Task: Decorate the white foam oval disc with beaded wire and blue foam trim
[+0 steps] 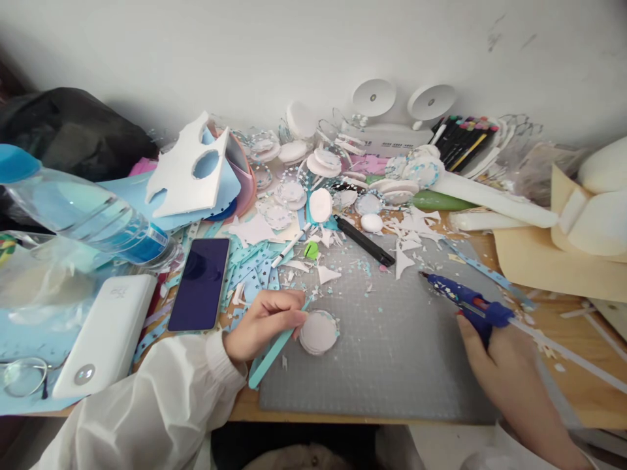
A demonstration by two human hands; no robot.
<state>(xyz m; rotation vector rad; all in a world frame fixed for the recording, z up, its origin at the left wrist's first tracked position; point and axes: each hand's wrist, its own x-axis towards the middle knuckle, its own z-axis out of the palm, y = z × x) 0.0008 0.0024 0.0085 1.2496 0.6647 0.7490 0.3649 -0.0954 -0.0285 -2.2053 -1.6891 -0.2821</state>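
Note:
Over the left part of the grey cutting mat (382,365), my left hand (267,323) pinches a teal strip (272,356) between thumb and fingers. Just beside those fingertips lies a round white foam disc (319,331) with bits of blue along its edge; whether the strip touches it I cannot tell. At the mat's right side my right hand (504,359) is wrapped round a blue hot glue gun (470,303). Its dark nozzle points to the upper left, and a long white glue stick (568,349) trails from its back end.
A black utility knife (365,241) lies across the mat's far edge amid white foam scraps. Decorated foam discs (323,163) pile up against the wall. A phone (200,284), a white power bank (105,333) and a tilted water bottle (93,209) are on the left.

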